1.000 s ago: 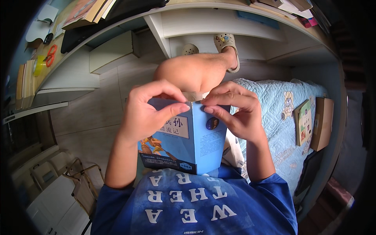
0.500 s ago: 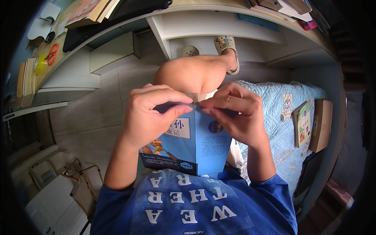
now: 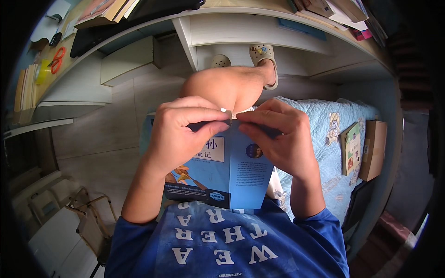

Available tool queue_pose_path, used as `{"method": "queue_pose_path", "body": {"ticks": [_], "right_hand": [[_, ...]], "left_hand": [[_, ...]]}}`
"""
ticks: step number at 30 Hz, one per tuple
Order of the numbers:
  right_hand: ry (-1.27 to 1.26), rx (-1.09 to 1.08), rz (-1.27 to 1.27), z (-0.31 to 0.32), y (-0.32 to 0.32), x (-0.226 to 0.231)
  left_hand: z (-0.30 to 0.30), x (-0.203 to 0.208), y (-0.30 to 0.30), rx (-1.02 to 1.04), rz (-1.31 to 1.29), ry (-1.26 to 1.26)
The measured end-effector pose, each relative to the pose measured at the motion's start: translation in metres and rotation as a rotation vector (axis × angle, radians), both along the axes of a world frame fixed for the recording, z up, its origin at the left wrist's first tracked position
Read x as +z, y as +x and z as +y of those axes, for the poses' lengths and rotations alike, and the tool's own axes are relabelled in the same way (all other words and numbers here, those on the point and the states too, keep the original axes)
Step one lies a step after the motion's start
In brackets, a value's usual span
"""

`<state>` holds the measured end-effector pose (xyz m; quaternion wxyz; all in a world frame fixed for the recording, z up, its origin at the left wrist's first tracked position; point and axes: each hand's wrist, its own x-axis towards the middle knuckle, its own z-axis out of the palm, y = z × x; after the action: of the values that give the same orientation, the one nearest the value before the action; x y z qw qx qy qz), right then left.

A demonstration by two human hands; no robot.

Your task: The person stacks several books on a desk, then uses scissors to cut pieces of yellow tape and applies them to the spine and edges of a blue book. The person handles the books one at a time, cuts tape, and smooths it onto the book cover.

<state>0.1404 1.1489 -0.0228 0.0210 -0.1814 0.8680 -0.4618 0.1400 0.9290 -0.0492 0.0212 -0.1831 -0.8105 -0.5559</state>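
Observation:
A blue paperback book [image 3: 250, 187] lies open in front of me with its cover up, its lower edge against my shirt and its spine running up the middle. At the spine's top end is a small, glossy, see-through strip of tape [image 3: 226, 111]. My left hand [image 3: 176, 132] pinches the strip between thumb and forefinger, over the front cover. My right hand [image 3: 283, 134] is closed in a pinch just across the spine, at the top of the back cover. Its fingertips meet the strip's other side, and they partly hide it.
A desk [image 3: 74, 51] along the far side holds orange scissors [image 3: 57, 60], a yellow tape roll [image 3: 43, 72] and books. Right of me is a bed with a blue quilt [image 3: 315, 125], bearing a green book [image 3: 351, 148] and a cardboard box [image 3: 373, 150]. Folding chairs [image 3: 92, 217] stand at left.
My fingertips have shifted slightly at the top of the spine, and a bright white glint now shows by the left forefinger. The whole view has moved a little; both hands keep pinching.

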Motion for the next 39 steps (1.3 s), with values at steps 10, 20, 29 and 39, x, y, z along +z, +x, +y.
{"method": "queue_pose_path", "body": {"ticks": [10,20,29,39], "right_hand": [[0.040,-0.001,-0.040,-0.006,-0.001,0.006],[0.040,0.003,-0.036,-0.009,-0.001,0.009],[-0.016,0.081,-0.093,-0.011,-0.009,0.016],[-0.091,0.153,-0.469,-0.007,-0.019,0.012]], "left_hand": [[0.003,0.005,-0.003,0.010,0.078,0.029],[0.000,0.008,-0.005,-0.059,-0.008,0.038],[-0.005,0.013,-0.009,-0.121,-0.270,0.088],[-0.011,0.007,-0.016,-0.244,-0.339,0.098]]}}
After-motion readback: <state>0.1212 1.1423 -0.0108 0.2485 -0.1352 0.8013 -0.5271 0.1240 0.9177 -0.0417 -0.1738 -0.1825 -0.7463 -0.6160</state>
